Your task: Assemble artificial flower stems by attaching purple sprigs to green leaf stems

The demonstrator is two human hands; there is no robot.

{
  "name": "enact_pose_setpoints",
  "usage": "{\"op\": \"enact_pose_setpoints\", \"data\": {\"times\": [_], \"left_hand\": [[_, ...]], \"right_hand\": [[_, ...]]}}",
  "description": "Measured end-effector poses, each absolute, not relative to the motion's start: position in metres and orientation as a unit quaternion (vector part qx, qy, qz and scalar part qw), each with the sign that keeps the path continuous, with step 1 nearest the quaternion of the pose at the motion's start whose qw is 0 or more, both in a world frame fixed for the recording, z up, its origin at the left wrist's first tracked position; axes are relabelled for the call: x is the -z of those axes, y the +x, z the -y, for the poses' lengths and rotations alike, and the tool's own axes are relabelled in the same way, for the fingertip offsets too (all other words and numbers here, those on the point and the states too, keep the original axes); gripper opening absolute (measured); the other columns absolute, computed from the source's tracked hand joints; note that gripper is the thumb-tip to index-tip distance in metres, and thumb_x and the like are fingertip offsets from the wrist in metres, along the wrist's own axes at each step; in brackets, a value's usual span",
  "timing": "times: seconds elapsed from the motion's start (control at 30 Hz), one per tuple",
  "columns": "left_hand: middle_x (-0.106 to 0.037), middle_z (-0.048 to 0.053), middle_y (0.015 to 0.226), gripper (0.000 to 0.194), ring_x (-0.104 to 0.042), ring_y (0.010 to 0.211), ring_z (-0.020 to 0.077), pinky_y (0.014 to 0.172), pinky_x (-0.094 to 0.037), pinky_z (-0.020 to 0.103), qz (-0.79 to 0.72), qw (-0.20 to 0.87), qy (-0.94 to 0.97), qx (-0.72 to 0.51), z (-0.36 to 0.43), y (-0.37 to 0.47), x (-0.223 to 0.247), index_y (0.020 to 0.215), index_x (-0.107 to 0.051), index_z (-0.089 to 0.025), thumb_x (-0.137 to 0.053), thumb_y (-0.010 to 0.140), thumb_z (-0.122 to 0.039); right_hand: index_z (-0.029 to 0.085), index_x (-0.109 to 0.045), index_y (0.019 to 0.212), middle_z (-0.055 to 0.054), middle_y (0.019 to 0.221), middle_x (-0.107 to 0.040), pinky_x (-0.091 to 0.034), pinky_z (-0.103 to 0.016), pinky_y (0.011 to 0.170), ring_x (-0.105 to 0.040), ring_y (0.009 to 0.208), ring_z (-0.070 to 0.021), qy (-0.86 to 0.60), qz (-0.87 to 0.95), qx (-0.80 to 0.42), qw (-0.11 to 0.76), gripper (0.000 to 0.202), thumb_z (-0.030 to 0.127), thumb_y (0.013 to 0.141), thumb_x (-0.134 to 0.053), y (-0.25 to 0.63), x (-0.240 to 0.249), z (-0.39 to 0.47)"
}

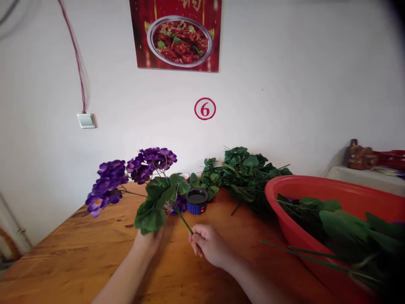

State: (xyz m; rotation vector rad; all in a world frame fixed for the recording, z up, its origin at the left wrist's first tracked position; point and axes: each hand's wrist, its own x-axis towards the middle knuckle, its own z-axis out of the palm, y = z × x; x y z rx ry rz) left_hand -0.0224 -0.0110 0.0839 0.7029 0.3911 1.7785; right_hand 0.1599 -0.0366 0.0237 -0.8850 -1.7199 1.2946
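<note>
My right hand (pixel 202 241) is closed around the lower end of the green stem of an artificial flower bunch. Purple blossoms (pixel 109 181) spread out to the upper left, with broad green leaves (pixel 158 196) lower on the stem. Beneath those leaves is my left hand (pixel 152 240), its fingers hidden by them. Just beyond the stem stands a small blue pot-like device (pixel 196 202) with a dark round top and a red light on its front.
Green leaf stems (pixel 249 171) lie piled by the wall at the back. On the right, a red basin (pixel 303 182) holds more leaves, with stems jutting over its near rim. Beneath everything is a wooden table (pixel 79 253).
</note>
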Motion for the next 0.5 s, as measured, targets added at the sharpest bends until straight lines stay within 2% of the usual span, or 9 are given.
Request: {"op": "enact_pose_setpoints", "data": {"times": [0.07, 0.17, 0.27, 0.37, 0.43, 0.5], "left_hand": [[-0.066, -0.001, 0.074, 0.017, -0.061, 0.066, 0.0117, 0.066, -0.056, 0.023, -0.190, 0.557, 0.307, -0.748, 0.013, -0.021, -0.084, 0.080, -0.064, -0.017, -0.071, 0.066, -0.011], [-0.058, 0.000, 0.064, 0.007, -0.056, 0.059, 0.0110, 0.058, -0.054, 0.022, -0.201, 0.579, 0.294, -0.733, 0.015, -0.024, -0.084, 0.073, -0.061, -0.013, -0.067, 0.073, -0.017], [-0.050, -0.001, 0.058, 0.013, -0.049, 0.052, 0.0105, 0.049, -0.049, 0.022, -0.190, 0.599, 0.279, -0.726, 0.014, -0.028, -0.085, 0.065, -0.056, -0.014, -0.063, 0.075, -0.015], [-0.047, -0.001, 0.056, 0.017, -0.046, 0.051, 0.0112, 0.047, -0.046, 0.025, -0.189, 0.611, 0.278, -0.717, 0.013, -0.029, -0.085, 0.061, -0.053, -0.014, -0.061, 0.076, -0.016], [-0.047, -0.001, 0.057, 0.018, -0.046, 0.051, 0.0119, 0.047, -0.045, 0.026, -0.194, 0.616, 0.280, -0.710, 0.014, -0.029, -0.084, 0.060, -0.053, -0.014, -0.060, 0.076, -0.017], [-0.046, 0.000, 0.057, 0.018, -0.046, 0.050, 0.0124, 0.046, -0.044, 0.027, -0.198, 0.623, 0.284, -0.702, 0.014, -0.029, -0.084, 0.060, -0.053, -0.014, -0.059, 0.076, -0.019]], "right_hand": [[0.017, -0.050, 0.077, 0.006, 0.051, -0.045, -0.030, -0.021, 0.044, -0.037, 0.043, -0.0080, -0.330, 0.649, -0.505, 0.463, 0.023, 0.038, 0.087, -0.047, 0.166, -0.034, 0.033], [0.018, -0.048, 0.074, 0.006, 0.051, -0.043, -0.028, -0.022, 0.044, -0.036, 0.043, -0.0081, -0.284, 0.601, -0.489, 0.564, 0.030, 0.045, 0.087, -0.050, 0.181, -0.055, 0.029], [0.019, -0.048, 0.077, 0.006, 0.052, -0.042, -0.027, -0.022, 0.045, -0.036, 0.044, -0.0082, -0.233, 0.519, -0.454, 0.686, 0.030, 0.046, 0.088, -0.053, 0.204, -0.077, 0.028], [0.021, -0.052, 0.098, 0.005, 0.063, -0.046, -0.030, -0.023, 0.046, -0.038, 0.048, -0.0083, -0.213, 0.424, -0.393, 0.787, 0.028, 0.046, 0.087, -0.056, 0.230, -0.095, 0.028], [0.022, -0.049, 0.117, 0.001, 0.076, -0.054, -0.035, -0.024, 0.049, -0.041, 0.051, -0.0087, -0.227, 0.380, -0.362, 0.821, 0.040, 0.048, 0.088, -0.054, 0.243, -0.101, 0.026], [0.022, -0.043, 0.128, -0.002, 0.089, -0.059, -0.037, -0.024, 0.051, -0.043, 0.053, -0.0083, -0.254, 0.347, -0.355, 0.830, 0.051, 0.053, 0.088, -0.050, 0.250, -0.099, 0.021]]}}
